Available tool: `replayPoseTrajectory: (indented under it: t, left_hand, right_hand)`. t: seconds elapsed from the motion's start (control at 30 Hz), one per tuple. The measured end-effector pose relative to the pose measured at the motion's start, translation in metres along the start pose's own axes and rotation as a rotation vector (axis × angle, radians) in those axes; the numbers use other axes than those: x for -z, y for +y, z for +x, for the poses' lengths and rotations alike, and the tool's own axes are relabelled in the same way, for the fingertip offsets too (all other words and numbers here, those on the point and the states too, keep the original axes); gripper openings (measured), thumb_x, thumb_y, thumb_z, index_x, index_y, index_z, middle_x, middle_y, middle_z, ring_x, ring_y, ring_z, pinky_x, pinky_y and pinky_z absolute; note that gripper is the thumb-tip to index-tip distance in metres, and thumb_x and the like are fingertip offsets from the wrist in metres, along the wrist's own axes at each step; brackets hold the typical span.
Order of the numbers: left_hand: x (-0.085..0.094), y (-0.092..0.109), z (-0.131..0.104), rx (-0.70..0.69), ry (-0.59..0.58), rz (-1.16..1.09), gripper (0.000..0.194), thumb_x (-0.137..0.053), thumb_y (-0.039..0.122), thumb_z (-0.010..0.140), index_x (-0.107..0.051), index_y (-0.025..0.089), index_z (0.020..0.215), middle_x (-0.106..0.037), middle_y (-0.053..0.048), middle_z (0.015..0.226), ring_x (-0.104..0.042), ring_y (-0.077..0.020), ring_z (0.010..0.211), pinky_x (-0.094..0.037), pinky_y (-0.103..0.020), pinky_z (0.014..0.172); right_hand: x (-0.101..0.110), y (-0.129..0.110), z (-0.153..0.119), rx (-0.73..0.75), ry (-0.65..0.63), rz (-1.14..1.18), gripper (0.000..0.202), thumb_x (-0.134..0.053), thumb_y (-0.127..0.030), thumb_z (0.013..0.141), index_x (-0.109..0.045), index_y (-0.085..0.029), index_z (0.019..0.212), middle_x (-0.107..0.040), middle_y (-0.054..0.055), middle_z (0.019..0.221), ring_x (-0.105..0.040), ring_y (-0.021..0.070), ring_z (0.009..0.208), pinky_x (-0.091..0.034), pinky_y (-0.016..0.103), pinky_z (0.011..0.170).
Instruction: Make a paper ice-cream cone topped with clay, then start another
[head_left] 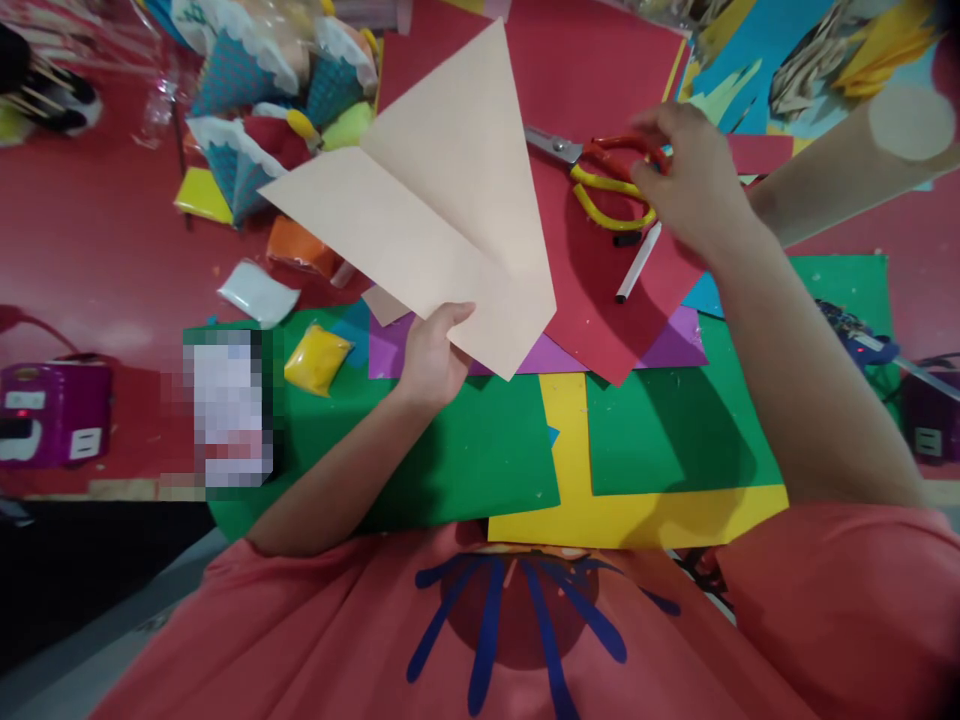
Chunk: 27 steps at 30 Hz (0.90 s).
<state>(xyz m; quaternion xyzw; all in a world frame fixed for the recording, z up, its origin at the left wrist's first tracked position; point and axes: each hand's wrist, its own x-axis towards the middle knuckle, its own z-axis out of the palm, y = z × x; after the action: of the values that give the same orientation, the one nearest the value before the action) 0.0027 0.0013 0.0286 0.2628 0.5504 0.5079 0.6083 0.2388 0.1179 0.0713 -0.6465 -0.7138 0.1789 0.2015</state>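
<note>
My left hand pinches the lower edge of a folded beige sheet, thumb on top. The sheet has a crease, and its upper flap stands up toward the far side. My right hand is at the handles of a pair of scissors with red and yellow loops, thumb and fingers closing round the red loop. The blades point left, and their tips are hidden behind the beige sheet. Just below the scissors, a white marker and a small black piece lie on a red sheet.
Green sheets, a yellow sheet and a purple sheet layer the table. Cone-shaped crafts crowd the upper left, near yellow and white packets. A beige roll lies at right; a purple device stands far left.
</note>
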Motion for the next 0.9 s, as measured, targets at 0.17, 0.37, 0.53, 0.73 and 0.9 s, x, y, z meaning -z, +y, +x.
replayPoseTrajectory:
  t: [0.17,0.37,0.53,0.73,0.9]
  left_hand:
    - [0.004,-0.005,0.005,-0.032,-0.006,0.003,0.05,-0.052,0.019,0.068,-0.062,0.021,0.117,-0.071,-0.004,0.118,-0.055,-0.023,0.133,-0.048,-0.039,0.113]
    - [0.008,-0.011,0.007,-0.066,-0.097,0.204,0.051,-0.048,0.021,0.073,-0.059,0.018,0.122,-0.071,-0.008,0.119,-0.056,-0.0239,0.133,-0.046,-0.04,0.115]
    - [0.002,-0.008,0.003,-0.043,-0.106,0.181,0.06,-0.045,0.013,0.073,-0.055,0.018,0.132,-0.073,-0.007,0.116,-0.062,-0.0222,0.127,-0.043,-0.042,0.118]
    - [0.0,-0.007,0.004,-0.032,-0.104,0.28,0.057,-0.038,0.012,0.076,-0.059,0.023,0.129,-0.075,-0.005,0.112,-0.061,-0.0209,0.127,-0.046,-0.042,0.114]
    - [0.0,-0.008,0.003,-0.032,-0.103,0.148,0.054,-0.042,0.009,0.072,-0.062,0.019,0.121,-0.075,-0.006,0.112,-0.064,-0.0211,0.122,-0.043,-0.042,0.116]
  right_hand:
    - [-0.013,0.007,0.016,0.047,-0.159,-0.239,0.063,-0.058,0.003,0.083,-0.045,0.0,0.144,-0.053,0.029,0.141,-0.047,0.0411,0.134,-0.037,0.054,0.106]
    - [-0.037,0.01,0.04,0.087,-0.187,-0.41,0.064,-0.068,0.003,0.075,-0.053,-0.005,0.137,-0.058,0.024,0.135,-0.054,0.0377,0.128,-0.045,0.044,0.1]
    - [-0.039,0.013,0.06,0.167,-0.203,-0.47,0.056,-0.076,-0.002,0.065,-0.06,0.002,0.118,-0.068,0.015,0.12,-0.062,0.0287,0.118,-0.048,0.031,0.089]
    - [-0.032,0.007,0.06,0.158,-0.125,-0.396,0.044,-0.065,-0.008,0.081,-0.056,0.003,0.122,-0.063,0.021,0.131,-0.049,0.0373,0.132,-0.038,0.051,0.104]
    - [0.006,-0.008,0.034,0.14,0.024,-0.23,0.04,-0.05,-0.004,0.089,-0.054,-0.002,0.129,-0.06,0.017,0.135,-0.055,0.0264,0.126,-0.041,0.038,0.102]
